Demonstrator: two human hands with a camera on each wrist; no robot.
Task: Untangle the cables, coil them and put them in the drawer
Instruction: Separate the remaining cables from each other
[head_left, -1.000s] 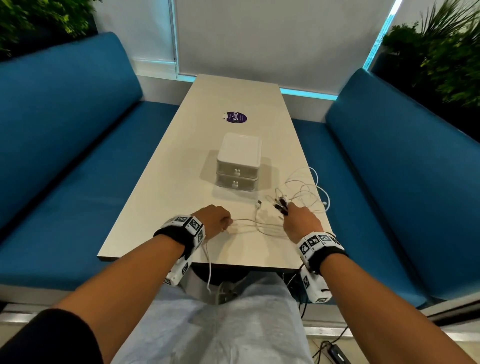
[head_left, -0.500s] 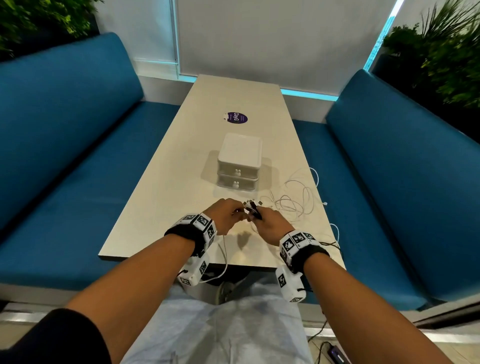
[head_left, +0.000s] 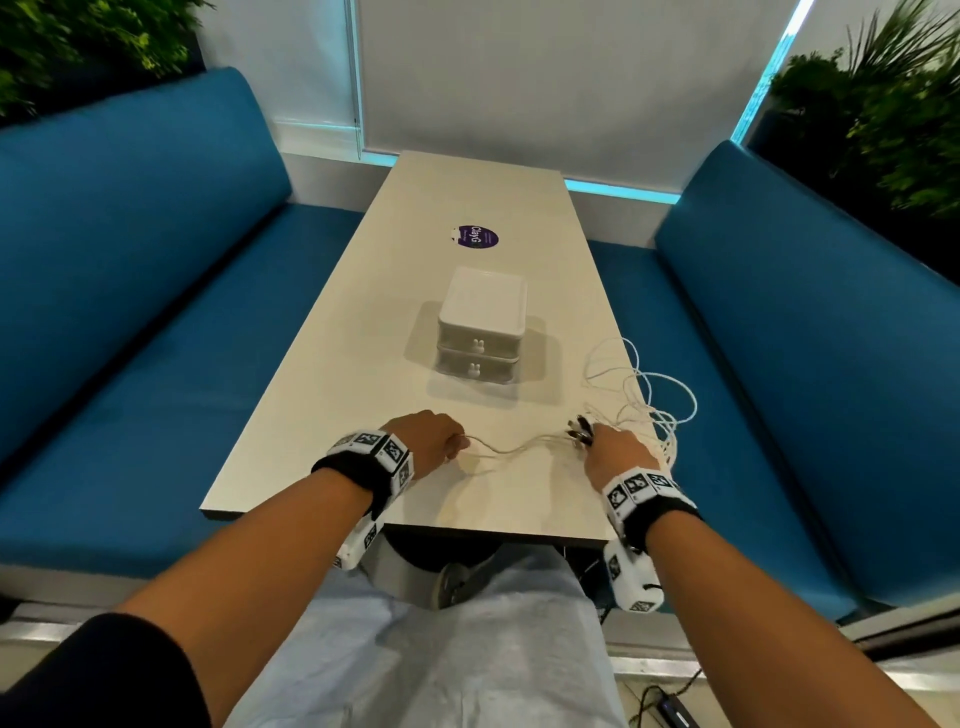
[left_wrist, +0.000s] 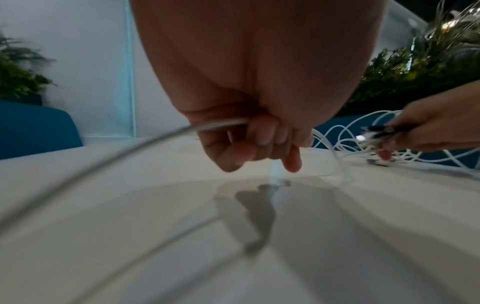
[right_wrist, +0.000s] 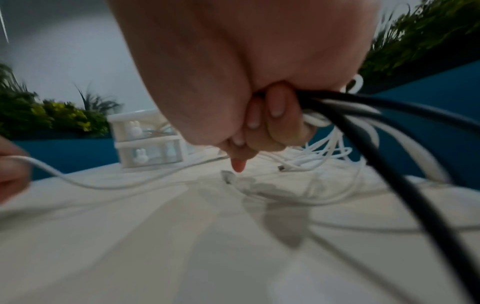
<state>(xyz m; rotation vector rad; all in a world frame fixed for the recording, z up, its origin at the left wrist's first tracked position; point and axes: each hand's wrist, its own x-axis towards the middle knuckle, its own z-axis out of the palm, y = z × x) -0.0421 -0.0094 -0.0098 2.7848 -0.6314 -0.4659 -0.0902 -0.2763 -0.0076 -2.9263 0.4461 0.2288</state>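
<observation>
My left hand (head_left: 434, 439) (left_wrist: 257, 142) grips a thin white cable (head_left: 511, 448) (left_wrist: 218, 126) near the table's front edge. The cable runs rightward to my right hand (head_left: 605, 449) (right_wrist: 262, 127), whose curled fingers hold a bundle of black cables (right_wrist: 363, 131) and white cables, plug ends (head_left: 579, 431) sticking out. A loose white tangle (head_left: 641, 389) (right_wrist: 319, 156) lies on the table (head_left: 337, 395) beyond my right hand, partly over the right edge. The small white two-drawer box (head_left: 480, 325) (right_wrist: 148, 142) stands mid-table, both drawers closed.
Blue padded benches (head_left: 130, 270) flank the table on both sides. A purple round sticker (head_left: 475, 237) lies further back on the table. Plants stand behind the benches. A dark cable and device (head_left: 670, 714) lie on the floor at lower right.
From meeting in front of the drawer box, my hands have drawn apart sideways, stretching the white cable between them. The right hand carried the bundle of plugs to the right.
</observation>
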